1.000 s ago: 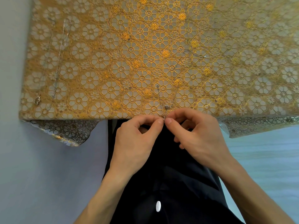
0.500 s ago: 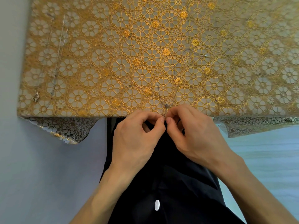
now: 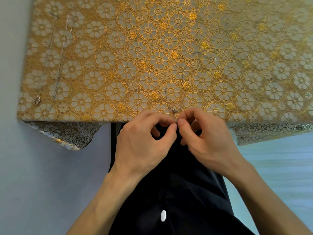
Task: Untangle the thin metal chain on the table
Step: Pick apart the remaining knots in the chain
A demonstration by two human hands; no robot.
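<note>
Head view. A worktop (image 3: 50, 118) covered by a gold, flower-patterned, lace-look tablecloth (image 3: 101, 65), seen from above; the cloth's hem hangs below the near edge at both sides.

The thin silver-coloured metal chain (image 3: 167, 99) lies on the cloth near the middle of the near edge. One strand runs from a small ring on the cloth towards the person and ends in a small tangled cluster (image 3: 174, 110) just beyond the fingertips. A fainter strand leads away to the upper right, towards a small pale bead (image 3: 215, 59).

The left hand (image 3: 145, 141) and the right hand (image 3: 206, 138) meet at the worktop's near edge, their fingertips touching one another. Each hand pinches the chain between thumb and forefinger at that meeting point, with the other fingers curled under the palm. The links inside the pinch are too fine to make out.

A second thin metal chain (image 3: 61, 53) lies stretched out, well apart, along the left side of the worktop, with a small metal clasp or pendant (image 3: 37, 100) beside its near end.

Below the hands is a black garment (image 3: 177, 184) bearing one white oval button (image 3: 163, 215). Pale grey-blue floor (image 3: 42, 167) shows on both sides.
</note>
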